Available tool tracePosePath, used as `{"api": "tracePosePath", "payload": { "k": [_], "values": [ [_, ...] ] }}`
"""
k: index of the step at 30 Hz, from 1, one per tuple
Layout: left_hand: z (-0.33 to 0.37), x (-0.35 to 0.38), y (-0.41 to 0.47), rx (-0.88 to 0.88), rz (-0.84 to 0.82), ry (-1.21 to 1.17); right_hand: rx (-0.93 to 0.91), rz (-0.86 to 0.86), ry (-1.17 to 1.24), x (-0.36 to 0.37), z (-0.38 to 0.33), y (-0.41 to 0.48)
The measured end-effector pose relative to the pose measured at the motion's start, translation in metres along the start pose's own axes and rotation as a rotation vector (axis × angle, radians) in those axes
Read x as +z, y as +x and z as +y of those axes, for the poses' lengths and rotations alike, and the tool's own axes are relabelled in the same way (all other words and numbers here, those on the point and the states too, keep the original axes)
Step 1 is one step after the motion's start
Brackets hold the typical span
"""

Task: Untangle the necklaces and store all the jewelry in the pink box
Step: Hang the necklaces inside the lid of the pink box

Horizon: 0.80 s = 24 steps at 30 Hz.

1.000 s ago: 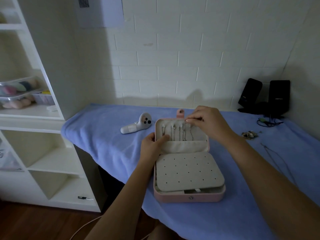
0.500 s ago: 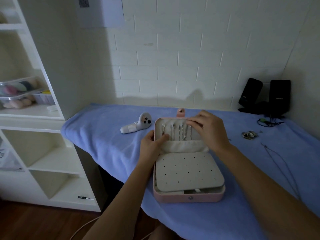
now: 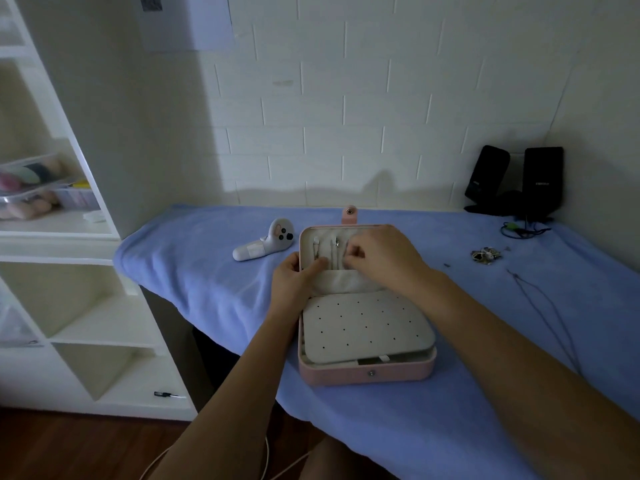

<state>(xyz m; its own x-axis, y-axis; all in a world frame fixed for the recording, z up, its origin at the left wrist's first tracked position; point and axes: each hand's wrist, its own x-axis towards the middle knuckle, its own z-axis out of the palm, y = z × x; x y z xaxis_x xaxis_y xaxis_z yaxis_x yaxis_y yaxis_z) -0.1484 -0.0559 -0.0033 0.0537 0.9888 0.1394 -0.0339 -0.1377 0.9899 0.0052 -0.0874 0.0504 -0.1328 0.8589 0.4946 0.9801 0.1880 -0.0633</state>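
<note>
Pink box (image 3: 367,375) sits open on the blue towel (image 3: 207,271) covering the desk, near the front edge, mid-view. Lid (image 3: 306,237) stands up at the back, with the snap tab (image 3: 349,214) poking above it. A cream perforated panel (image 3: 367,323) covers the base.

Left hand (image 3: 294,278): grip closed on the lid's left edge. Thumb (image 3: 317,263) lies inside, across the top of the cream pocket (image 3: 343,282). Other fingers are behind the lid, hidden.

Right hand (image 3: 384,258): comes in from the right and covers the lid's right half. Fingers are curled, fingertips (image 3: 353,256) bunched at the hanging chains. Cannot tell whether the grip actually has a chain pinched; too blurred.

Necklaces (image 3: 332,251): a few thin chains hang side by side from the top of the lid lining, lower ends going into the pocket.

Not in the box yet:
- Small heap of jewelry (image 3: 486,255) on the towel, right of the box, well apart from it.
- Loose thin chain (image 3: 543,306) lying stretched out further right, running toward the front edge.

Other:
- White controller (image 3: 263,245) on the towel, just left of the lid.
- Two black speakers (image 3: 516,181) in the back-right corner against the wall, cables (image 3: 519,232) in front of them.
- White shelf unit (image 3: 69,244) left of the desk, with a screwdriver (image 3: 166,395) on its bottom shelf.
</note>
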Motion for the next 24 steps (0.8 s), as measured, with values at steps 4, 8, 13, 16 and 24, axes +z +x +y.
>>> {"api": "tracePosePath", "payload": {
  "k": [4, 8, 13, 16, 24],
  "values": [
    [0.001, -0.001, -0.001, 0.002, -0.005, 0.021, -0.040, -0.055, 0.088, -0.018, -0.003, 0.001],
    [0.002, -0.002, -0.002, -0.004, -0.011, 0.033, 0.071, 0.022, 0.166, -0.058, 0.035, 0.000],
    [0.005, -0.001, -0.004, -0.019, -0.016, 0.027, 0.371, -0.140, 0.081, -0.083, 0.129, -0.023],
    [0.008, 0.000, -0.009, -0.006, -0.011, 0.021, 0.530, -0.445, -0.082, -0.080, 0.167, -0.047],
    [0.014, 0.004, -0.016, -0.006, 0.011, 0.018, 0.643, -0.591, -0.173, -0.052, 0.192, -0.083]
  ]
}}
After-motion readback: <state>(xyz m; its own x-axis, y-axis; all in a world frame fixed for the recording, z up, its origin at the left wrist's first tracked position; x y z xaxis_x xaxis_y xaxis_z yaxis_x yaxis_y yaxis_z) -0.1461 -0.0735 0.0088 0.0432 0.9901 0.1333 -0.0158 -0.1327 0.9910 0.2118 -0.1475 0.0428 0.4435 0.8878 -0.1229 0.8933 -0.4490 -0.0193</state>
